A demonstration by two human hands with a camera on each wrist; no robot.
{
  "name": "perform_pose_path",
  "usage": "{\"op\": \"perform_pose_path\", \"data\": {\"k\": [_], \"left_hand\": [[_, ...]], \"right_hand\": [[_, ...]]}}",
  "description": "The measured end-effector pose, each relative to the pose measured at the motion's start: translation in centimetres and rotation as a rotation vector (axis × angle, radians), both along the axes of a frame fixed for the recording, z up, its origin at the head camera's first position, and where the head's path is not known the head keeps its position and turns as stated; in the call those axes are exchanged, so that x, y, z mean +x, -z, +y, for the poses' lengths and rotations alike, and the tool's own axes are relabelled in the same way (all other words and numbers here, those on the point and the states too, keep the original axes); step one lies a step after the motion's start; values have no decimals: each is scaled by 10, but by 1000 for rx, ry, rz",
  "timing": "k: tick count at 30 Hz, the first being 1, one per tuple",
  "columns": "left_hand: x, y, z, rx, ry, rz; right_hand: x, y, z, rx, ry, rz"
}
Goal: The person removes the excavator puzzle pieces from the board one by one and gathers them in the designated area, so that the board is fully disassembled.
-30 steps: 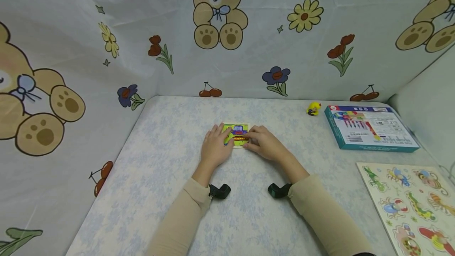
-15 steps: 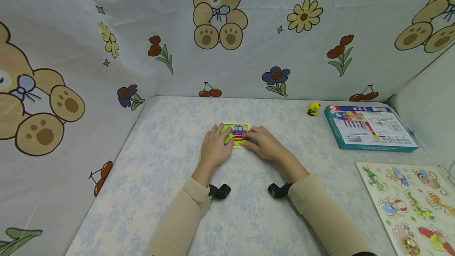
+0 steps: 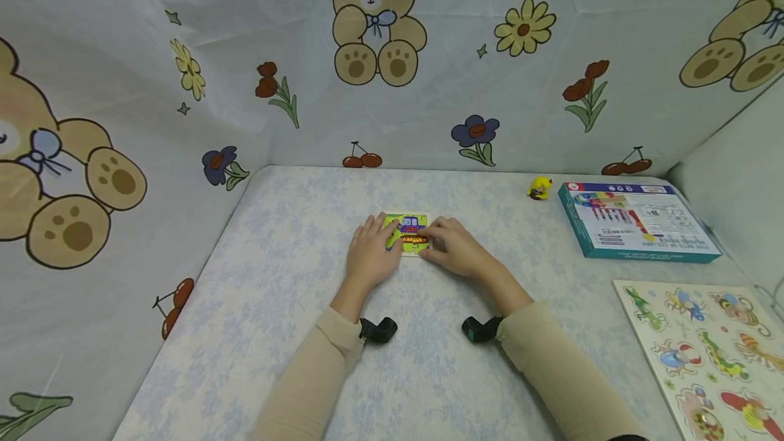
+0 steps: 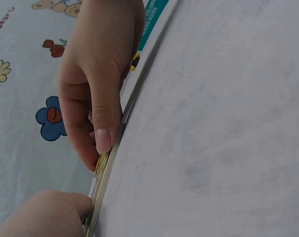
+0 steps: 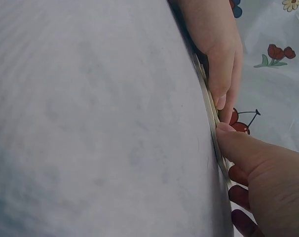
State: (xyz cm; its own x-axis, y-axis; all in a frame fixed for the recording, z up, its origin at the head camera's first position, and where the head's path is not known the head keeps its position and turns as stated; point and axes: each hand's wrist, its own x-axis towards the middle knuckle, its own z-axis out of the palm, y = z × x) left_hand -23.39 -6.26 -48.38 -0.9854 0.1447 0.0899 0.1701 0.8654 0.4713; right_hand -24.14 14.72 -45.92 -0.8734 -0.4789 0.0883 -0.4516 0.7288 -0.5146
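Observation:
A small picture puzzle lies flat near the middle of the table, showing a blue and red vehicle with an orange track on yellow-green. My left hand lies over its left side with the fingers extended and the thumb on the picture. At the puzzle's right side, my right hand has bent fingers, its thumb and index finger pinching a puzzle piece at the lower right corner. The left wrist view shows a thin yellowish edge between that thumb and index finger. Part of the picture is hidden under both hands.
A teal-edged flat box lies at the back right, with a small yellow toy to its left. In front of the box is a board of insect pictures. A bear-printed cloth hangs behind the table.
My right thumb and fingertips have shifted slightly at the puzzle's lower right, the thumb moving a little lower and the index finger a little higher. My left hand stays where it was.

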Motion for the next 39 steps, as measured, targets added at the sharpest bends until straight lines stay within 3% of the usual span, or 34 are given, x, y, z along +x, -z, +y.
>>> {"op": "perform_pose_path", "data": {"k": [9,25,31,39], "left_hand": [[0,0,0,-2,12,-7],[1,3,0,9,-3,-12],[2,4,-1,34,-1,0],[0,3,-1,29,-1,-2]], "right_hand": [[-2,2,1,-146,35,-62],[5,2,8,-276,123,-218],[11,-2,32,-303,220,-295],[24,-7,96,-241,300,-273]]}}
